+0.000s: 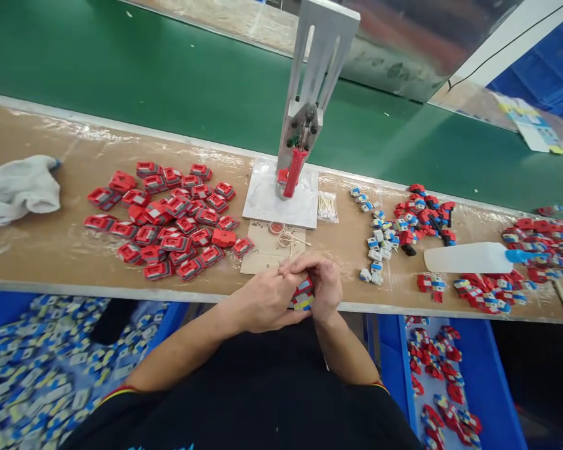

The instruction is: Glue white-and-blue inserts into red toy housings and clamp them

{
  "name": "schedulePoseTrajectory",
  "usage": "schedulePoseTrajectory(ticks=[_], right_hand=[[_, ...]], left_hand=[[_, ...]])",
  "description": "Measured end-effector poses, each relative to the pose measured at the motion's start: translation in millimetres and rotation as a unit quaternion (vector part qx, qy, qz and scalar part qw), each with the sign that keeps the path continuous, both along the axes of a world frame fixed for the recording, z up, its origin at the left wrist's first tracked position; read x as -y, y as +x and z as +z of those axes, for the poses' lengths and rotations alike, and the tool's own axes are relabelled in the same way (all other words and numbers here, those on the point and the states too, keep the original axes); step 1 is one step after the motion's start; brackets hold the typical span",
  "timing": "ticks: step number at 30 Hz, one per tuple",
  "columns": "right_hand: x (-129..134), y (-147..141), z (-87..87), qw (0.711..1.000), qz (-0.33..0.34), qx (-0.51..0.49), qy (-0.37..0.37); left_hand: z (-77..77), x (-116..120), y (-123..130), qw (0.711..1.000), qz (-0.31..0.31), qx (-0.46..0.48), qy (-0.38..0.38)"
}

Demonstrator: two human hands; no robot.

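Close in front of my body, my left hand (263,301) and my right hand (327,289) are closed around a small red plastic toy vehicle (303,297). Blue, yellow and grey patches show on it between the palms. My fingers cover its far side. Just beyond the hands lies a piece of cardboard (258,253) with a small round dish of reddish stuff (276,228) and a cotton swab (298,240) by a ring-shaped item. To the left spreads a heap of red plastic toy bodies (182,212) with grey edging.
A toggle clamp press (293,172) with a red handle stands behind the cardboard, beside bagged cotton swabs (327,206). Rightward are small white-and-blue parts (378,244), red toys and a white bottle (469,257). Blue bins (485,356) sit below the table; a green conveyor belt (169,81) runs behind.
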State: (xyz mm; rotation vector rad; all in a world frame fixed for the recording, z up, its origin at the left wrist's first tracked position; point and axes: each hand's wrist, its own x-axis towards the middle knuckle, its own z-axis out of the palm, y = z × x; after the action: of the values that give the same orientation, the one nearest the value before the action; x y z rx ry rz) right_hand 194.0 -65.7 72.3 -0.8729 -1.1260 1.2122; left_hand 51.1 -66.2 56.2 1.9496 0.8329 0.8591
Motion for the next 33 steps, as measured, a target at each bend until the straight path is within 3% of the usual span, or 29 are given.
schedulePoseTrajectory(ticks=[3,6,9,12,14,16,19,21,25,28,30,32,33], right_hand=[[-13.9,3.7,-3.6,0.998,0.008,0.061,-0.016],[-40.6,25.3,-3.7,0.988,-0.065,0.130,0.059],[-76.4,54.4,-0.9,0.959,-0.110,0.222,0.140],[-112.0,66.8,-1.0,0.945,0.003,0.298,0.136],[-130.6,62.7,-2.3,0.933,0.076,0.324,0.136],[-143.1,55.3,-2.1,0.921,0.123,0.339,0.149],[-150.3,51.5,6.5,0.901,0.172,0.360,0.171],[-149.8,55.1,21.3,0.892,0.201,0.359,0.186],[-153.9,54.9,79.3,0.915,0.245,0.225,0.230],[-173.0,38.0,134.1,0.942,0.198,0.135,0.236],[-188.9,25.9,158.3,0.953,0.149,0.127,0.233],[-198.9,19.7,160.1,0.953,0.103,0.119,0.260],[-200.0,19.8,151.3,0.947,0.063,0.116,0.292]], left_hand=[[3.7,-6.9,-5.5,0.986,0.043,0.099,-0.126],[8.2,-24.9,-25.6,0.938,0.101,0.245,-0.223],[18.1,-52.6,-52.3,0.818,0.160,0.442,-0.330],[31.8,-78.2,-69.2,0.688,0.209,0.551,-0.424],[37.7,-88.3,-71.9,0.632,0.226,0.581,-0.461],[39.1,-92.1,-70.4,0.599,0.225,0.598,-0.482],[35.7,-90.3,-68.0,0.580,0.207,0.614,-0.493],[32.6,-87.9,-69.1,0.574,0.193,0.619,-0.500],[28.1,-86.6,-74.0,0.574,0.175,0.612,-0.516],[25.0,-86.6,-74.9,0.585,0.166,0.600,-0.520],[22.6,-85.8,-74.0,0.592,0.159,0.598,-0.516],[20.4,-84.0,-73.3,0.597,0.152,0.599,-0.512],[19.5,-83.0,-73.4,0.598,0.149,0.599,-0.511]])
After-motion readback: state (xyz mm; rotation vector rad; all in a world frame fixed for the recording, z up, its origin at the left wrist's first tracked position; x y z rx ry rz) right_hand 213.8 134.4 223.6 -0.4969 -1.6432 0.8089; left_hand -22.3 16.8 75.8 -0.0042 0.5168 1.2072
